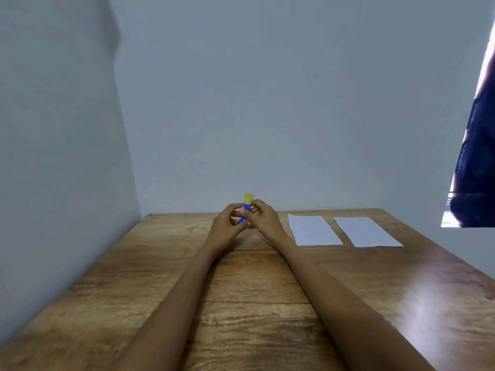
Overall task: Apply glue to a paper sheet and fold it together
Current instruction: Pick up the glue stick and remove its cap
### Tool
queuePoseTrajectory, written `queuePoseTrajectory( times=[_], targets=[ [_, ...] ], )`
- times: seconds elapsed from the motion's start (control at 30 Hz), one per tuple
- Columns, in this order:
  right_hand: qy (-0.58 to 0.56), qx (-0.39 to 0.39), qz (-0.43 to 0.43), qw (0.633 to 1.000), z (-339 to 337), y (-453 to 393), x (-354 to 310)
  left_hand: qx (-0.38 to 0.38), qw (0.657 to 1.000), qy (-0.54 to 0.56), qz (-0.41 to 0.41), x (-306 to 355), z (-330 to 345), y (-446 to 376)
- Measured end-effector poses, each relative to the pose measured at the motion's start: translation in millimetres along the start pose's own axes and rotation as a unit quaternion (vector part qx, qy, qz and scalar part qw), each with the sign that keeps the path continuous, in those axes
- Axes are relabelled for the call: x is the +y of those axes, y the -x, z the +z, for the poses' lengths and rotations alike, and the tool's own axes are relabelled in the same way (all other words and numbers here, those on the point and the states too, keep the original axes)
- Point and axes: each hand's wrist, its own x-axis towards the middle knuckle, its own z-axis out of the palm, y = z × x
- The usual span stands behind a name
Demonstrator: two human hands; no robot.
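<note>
A blue glue stick (246, 207) with a yellow cap stands nearly upright above the far middle of the wooden table (241, 303). My left hand (226, 227) grips its lower body, fingers curled round it. My right hand (263, 219) grips the stick just under the cap, thumb and fingers wrapped round it. The cap is on. Two white paper sheets lie flat to the right: the nearer-left sheet (314, 230) and the right sheet (367, 232), neither touched by a hand.
Grey walls close the table on the left and at the back. A dark blue cloth (475, 167) hangs at the right edge of view, before a bright window. Light glares on the table's right part (428, 298).
</note>
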Motion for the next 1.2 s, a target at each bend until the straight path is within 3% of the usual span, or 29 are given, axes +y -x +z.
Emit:
queuePoseTrajectory(
  times=[0.13, 0.27, 0.5, 0.7, 0.87, 1.0, 1.1, 1.2],
  targets=[
    [0.002, 0.017, 0.003, 1.000, 5, 2, -2, 0.066, 0.998, -0.003, 0.011, 7, 2, -2],
    [0.047, 0.063, -0.009, 0.997, -1, 7, -1, 0.009, 0.991, -0.125, 0.041, 3, 2, 1],
    [0.137, -0.009, -0.023, 0.990, -9, 11, -5, -0.035, 0.966, -0.242, 0.086, 6, -2, 5],
    [0.122, -0.112, -0.047, 0.985, -13, 10, -14, -0.053, 0.975, -0.216, 0.020, -6, -21, 6],
    [0.129, -0.054, -0.073, 0.987, -17, -2, -18, 0.046, 0.993, -0.109, -0.008, -8, -26, 7],
    [0.090, 0.003, -0.023, 0.996, -5, -13, -14, 0.138, 0.989, -0.034, -0.034, -6, -30, 6],
    [0.072, -0.008, 0.041, 0.996, 7, -18, -3, 0.146, 0.988, -0.033, -0.043, -12, -35, 6],
    [0.143, -0.037, 0.068, 0.987, 19, -23, 8, 0.138, 0.988, -0.045, -0.046, -18, -34, 6]
  ],
)
